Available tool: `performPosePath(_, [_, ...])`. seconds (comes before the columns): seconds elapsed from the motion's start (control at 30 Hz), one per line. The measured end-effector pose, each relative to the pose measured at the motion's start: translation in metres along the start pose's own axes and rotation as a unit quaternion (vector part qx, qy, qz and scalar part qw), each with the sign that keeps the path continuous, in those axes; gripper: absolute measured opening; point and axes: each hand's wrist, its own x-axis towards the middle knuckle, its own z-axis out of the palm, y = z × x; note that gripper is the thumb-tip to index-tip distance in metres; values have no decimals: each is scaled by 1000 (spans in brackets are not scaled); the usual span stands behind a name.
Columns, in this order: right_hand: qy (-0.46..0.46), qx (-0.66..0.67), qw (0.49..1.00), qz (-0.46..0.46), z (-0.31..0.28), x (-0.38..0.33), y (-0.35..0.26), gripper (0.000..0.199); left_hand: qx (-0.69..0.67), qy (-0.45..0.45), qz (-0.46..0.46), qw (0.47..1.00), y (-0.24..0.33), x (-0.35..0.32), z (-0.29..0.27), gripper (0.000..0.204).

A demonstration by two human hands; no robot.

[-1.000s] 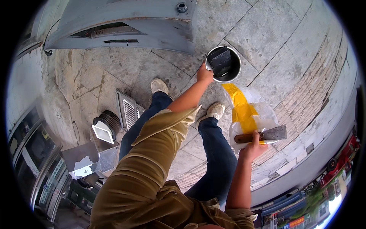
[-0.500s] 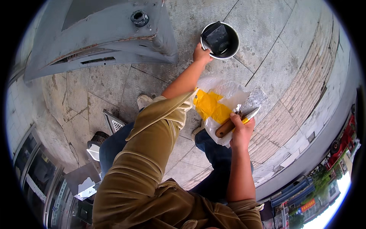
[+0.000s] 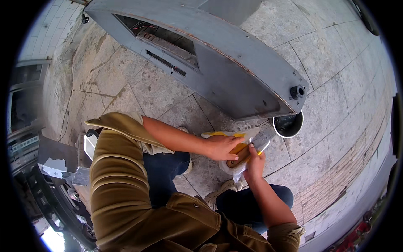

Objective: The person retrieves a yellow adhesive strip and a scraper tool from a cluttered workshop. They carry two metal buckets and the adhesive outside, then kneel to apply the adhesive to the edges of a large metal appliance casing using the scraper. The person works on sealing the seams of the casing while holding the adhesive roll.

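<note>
My right hand (image 3: 255, 164) is closed round a tool's brown wooden handle (image 3: 240, 157), which has a hole near its end. The tool's working end is hidden by plastic and fingers. Crinkled clear-and-yellow plastic wrapping (image 3: 226, 134) lies around and under it. My left hand (image 3: 223, 147) reaches in from the left, fingers stretched out over the wrapping beside the handle. Just beyond my hands, a round metal pot (image 3: 289, 136) stands on the paving with something black (image 3: 286, 122) in it. It sits by the corner of a grey metal casing (image 3: 235, 84), near a black pipe stub (image 3: 297, 92).
The casing stretches across the paving ahead, with a rectangular opening (image 3: 168, 40) showing a red wire. My knees are bent, shoes on the paving (image 3: 155, 88). On my left are a flat dark panel (image 3: 58, 155) with a torn white patch and a white container (image 3: 90, 145).
My left hand has let go of the pot and come back to the wrapped tool. The pot now stands at the casing's corner. The view has turned, bringing more of the casing in.
</note>
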Motion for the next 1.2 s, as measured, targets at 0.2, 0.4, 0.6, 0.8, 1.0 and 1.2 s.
performPosePath(0.2, [-142, -168, 975, 33, 32, 8, 43, 21, 4, 113, -40, 993, -52, -52, 13, 78])
performPosePath(0.4, [-89, -229, 968, -55, 10, 7, 27, 26, -28, 357, -99, 929, -103, -133, 6, 66])
performPosePath(0.6, [-47, -259, 959, -105, -3, 13, -19, 30, -391, 507, -110, 761, -156, -103, -41, 59])
performPosePath(0.8, [-11, -250, 966, -66, -13, 22, -13, 32, -608, 468, -8, 641, -120, -29, -91, 60])
performPosePath(1.0, [-12, -276, 959, -59, 2, 18, -20, 33, -681, 432, 46, 589, -112, 6, -93, 62])
performPosePath(1.2, [7, -258, 963, -81, -3, 22, -17, 26, -687, 449, 64, 568, -120, 18, -93, 61])
